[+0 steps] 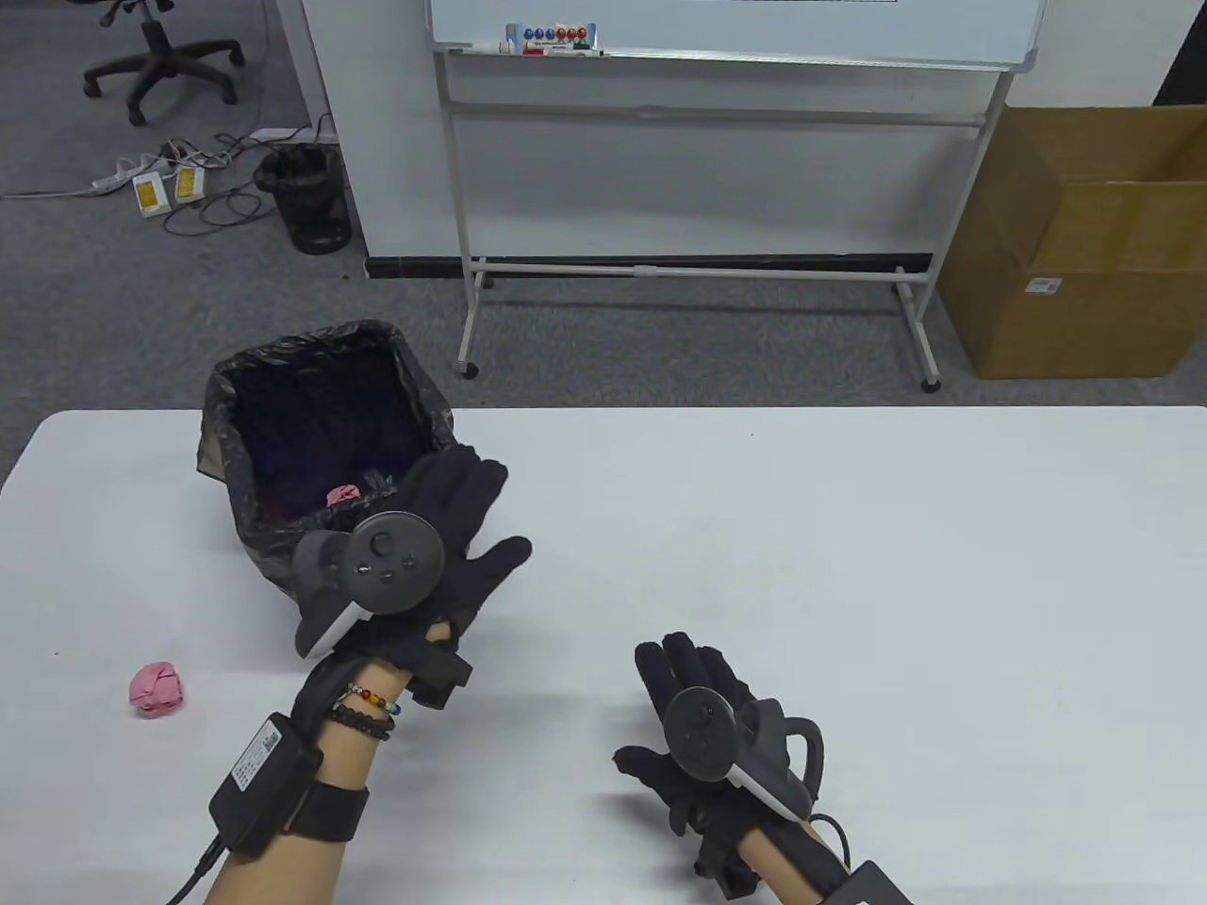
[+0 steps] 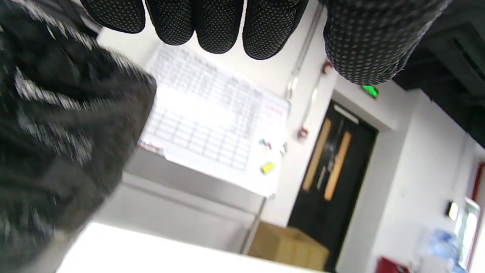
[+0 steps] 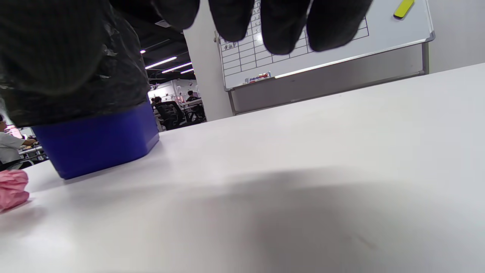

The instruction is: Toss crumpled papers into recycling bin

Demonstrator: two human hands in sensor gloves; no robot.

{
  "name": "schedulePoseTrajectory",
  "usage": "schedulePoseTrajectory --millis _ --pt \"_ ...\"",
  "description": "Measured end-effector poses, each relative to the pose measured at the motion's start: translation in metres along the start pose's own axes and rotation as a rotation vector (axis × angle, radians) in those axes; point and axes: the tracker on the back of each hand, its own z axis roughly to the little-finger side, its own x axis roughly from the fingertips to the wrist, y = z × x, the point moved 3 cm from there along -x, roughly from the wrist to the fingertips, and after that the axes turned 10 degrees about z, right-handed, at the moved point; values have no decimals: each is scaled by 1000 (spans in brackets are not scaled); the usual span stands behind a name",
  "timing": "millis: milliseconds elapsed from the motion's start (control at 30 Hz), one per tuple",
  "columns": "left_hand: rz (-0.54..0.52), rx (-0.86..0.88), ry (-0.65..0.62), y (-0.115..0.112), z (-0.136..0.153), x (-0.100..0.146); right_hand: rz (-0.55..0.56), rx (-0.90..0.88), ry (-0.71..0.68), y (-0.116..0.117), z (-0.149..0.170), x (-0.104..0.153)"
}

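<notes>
Recycling bin (image 1: 283, 415): blue, lined with a black plastic bag folded over its rim; upright on the table's far left part. Crumpled paper (image 1: 342, 495): pink ball, lying inside the bin near its front wall. Second crumpled paper (image 1: 156, 689): pink ball, on the table, apart from the bin, near the left edge.

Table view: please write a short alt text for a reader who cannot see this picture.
A gloved left hand, fingers spread, is over the near edge of a bin lined with a black bag, one pink paper ball inside. Another crumpled pink paper lies on the white table; the right hand is open nearby.
</notes>
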Motion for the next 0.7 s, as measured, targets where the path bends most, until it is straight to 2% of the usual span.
schedulePoseTrajectory --millis 167,367,533,700 --pt "92 -7 -33 -35 -12 5 1 -2 3 0 2 1" --pt "156 -62 -1 -73 -7 19 -3 -3 7 0 3 2" --pt "212 -106 100 -96 21 37 -4 0 4 0 3 2" --pt "228 -124 224 -107 57 54 -13 6 6 1 3 3"
